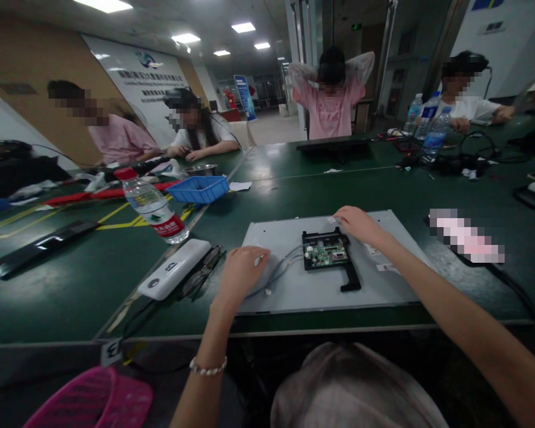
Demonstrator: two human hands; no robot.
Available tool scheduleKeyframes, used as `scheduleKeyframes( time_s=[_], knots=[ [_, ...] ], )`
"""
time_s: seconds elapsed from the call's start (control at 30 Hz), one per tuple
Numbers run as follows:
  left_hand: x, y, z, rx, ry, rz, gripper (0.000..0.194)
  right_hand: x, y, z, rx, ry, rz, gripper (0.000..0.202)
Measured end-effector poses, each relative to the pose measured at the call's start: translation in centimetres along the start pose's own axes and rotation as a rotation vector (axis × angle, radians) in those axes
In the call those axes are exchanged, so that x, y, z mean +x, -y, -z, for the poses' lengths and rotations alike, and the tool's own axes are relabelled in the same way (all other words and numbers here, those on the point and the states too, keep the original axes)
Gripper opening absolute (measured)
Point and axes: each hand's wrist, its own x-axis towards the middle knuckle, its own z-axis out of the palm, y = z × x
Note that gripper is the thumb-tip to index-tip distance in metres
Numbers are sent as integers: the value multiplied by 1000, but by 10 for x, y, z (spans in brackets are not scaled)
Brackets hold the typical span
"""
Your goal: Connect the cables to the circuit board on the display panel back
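Observation:
A flat grey panel (289, 294) lies on the green table in front of me. On it sits a black bracket (350, 278) around a green circuit board (324, 254), with thin grey cables (280, 268) running off to the left. My left hand (245, 267) is closed at the panel's left side, near the cables, and a small pale bit shows at its fingertips. My right hand (355, 223) is at the panel's far edge, just beyond the bracket, its fingers closed around a small white piece (332, 219).
Left of the panel are a white power bank (175, 270), glasses (201, 273), a water bottle (154, 211) and a blue tray (200, 189). A phone (466, 238) with a cable lies to the right. Several people sit around the table.

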Motion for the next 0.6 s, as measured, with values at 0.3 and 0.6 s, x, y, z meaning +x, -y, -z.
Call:
scheduleKeyframes(
  time_s=[0.3,0.6],
  knots=[
    [16,-23,2,-104,57,-126,46,-19,12,14,176,48,181,47],
    [68,-34,-16,-254,460,-355,102,-30,33,23,256,225,301,71]
  ],
)
